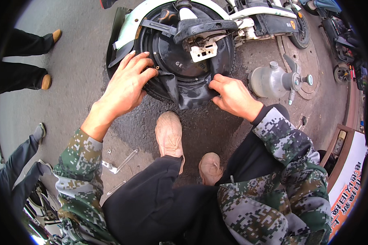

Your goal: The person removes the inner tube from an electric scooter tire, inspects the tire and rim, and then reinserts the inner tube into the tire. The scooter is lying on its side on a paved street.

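Observation:
A scooter's wheel with a black hub point(171, 55) stands in front of me under a pale fender point(129, 30). A slack black inner tube point(191, 94) hangs folded out over the wheel's near side. My left hand point(122, 83) lies on the wheel's left edge, its fingers stretched forward and somewhat apart. On the tube's right side, my right hand point(235, 96) has its thumb and fingers closed on the rubber. A white bracket point(203, 53) shows above the hub. How much of the tube sits inside the tyre is hidden.
A clear spray bottle point(272, 81) stands to the right. Wrenches point(128, 160) lie on the ground at lower left. My pale shoe point(169, 132) is just below the wheel. People's legs point(26, 75) are at left, another scooter point(270, 24) behind, a wooden box point(335, 153) at right.

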A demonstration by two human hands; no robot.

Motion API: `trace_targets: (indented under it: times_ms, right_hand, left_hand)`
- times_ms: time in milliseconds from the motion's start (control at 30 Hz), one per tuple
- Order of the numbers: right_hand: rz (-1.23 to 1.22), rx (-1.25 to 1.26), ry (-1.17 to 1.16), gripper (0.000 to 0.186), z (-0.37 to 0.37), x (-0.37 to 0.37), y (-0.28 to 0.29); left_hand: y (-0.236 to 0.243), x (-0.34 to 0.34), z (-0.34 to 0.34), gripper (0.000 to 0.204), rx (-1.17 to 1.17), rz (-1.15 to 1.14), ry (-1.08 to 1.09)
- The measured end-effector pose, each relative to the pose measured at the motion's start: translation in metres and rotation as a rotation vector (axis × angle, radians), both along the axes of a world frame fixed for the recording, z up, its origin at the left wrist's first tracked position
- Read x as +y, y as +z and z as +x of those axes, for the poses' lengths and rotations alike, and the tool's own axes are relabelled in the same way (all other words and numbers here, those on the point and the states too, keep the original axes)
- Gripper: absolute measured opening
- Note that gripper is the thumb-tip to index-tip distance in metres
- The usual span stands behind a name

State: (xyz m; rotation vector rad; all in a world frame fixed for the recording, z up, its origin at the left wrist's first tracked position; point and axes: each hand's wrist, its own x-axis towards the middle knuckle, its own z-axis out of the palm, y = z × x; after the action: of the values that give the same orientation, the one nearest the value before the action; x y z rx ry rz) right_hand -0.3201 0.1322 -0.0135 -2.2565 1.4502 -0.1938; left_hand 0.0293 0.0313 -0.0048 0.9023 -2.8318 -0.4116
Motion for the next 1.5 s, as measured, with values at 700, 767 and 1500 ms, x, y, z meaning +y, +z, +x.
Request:
trace_targets:
  times_ms: [700,767,1500]
  right_hand:
    - [0.303,-0.495,-0.955,0.025,-0.105,-0.052,-0.043]
    - [0.386,-0.581,-0.978,0.025,-0.104,-0.045,-0.045]
    - [-0.002,-0.416,-0.916,0.031,-0.086,-0.082,-0.051]
  left_hand:
    - [-0.003,0.019,-0.017,0.052,0.062,-0.019,0.030]
    - [0.001,0.008,-0.012,0.062,-0.025,0.026,0.028]
    - [0.007,-0.127,-0.077,0.031,0.229,-0.207,0.083]
